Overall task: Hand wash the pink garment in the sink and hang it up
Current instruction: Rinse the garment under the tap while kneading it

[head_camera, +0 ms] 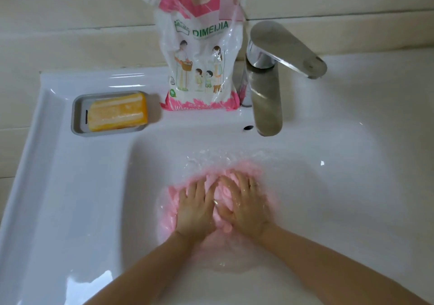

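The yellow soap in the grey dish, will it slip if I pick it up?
Probably slippery: the yellow soap bar looks glossy, maybe wet. It likely stays stiff, being a solid block with straight edges. It shouldn't roll, since it lies flat in the grey dish.

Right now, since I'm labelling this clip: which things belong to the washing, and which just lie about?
In the job: pink garment, sink, left hand, right hand, both pressing the garment underwater.
Lying about: soap bar in grey dish, detergent pouch, tap.
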Demonstrator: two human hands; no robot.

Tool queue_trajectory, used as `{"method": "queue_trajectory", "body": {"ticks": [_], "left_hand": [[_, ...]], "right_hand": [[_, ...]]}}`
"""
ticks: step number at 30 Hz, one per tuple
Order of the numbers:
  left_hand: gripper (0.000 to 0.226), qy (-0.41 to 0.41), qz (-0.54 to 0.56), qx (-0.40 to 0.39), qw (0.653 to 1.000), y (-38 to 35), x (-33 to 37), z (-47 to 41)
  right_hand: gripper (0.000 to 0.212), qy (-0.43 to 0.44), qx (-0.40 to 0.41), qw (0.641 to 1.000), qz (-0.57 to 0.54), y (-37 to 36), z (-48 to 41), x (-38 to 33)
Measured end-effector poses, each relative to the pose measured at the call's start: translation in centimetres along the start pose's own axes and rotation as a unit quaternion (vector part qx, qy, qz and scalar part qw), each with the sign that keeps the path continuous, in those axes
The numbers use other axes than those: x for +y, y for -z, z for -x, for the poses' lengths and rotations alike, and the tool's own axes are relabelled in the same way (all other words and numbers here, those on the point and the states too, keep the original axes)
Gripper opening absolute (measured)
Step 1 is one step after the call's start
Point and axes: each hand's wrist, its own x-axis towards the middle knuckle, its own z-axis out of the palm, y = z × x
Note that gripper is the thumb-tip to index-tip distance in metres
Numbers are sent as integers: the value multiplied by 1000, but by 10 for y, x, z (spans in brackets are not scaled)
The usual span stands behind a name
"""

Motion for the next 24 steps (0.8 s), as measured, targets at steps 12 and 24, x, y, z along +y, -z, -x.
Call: {"method": "queue_trajectory", "body": {"ticks": [12, 24], "left_hand": [[28, -28, 72, 73, 994, -15, 9, -28], [93, -21, 86, -232, 969, 35, -6, 14]], "right_hand": [[75, -260, -97, 950, -142, 12, -29, 6], [46, -376, -215, 886, -164, 43, 1, -17]]}}
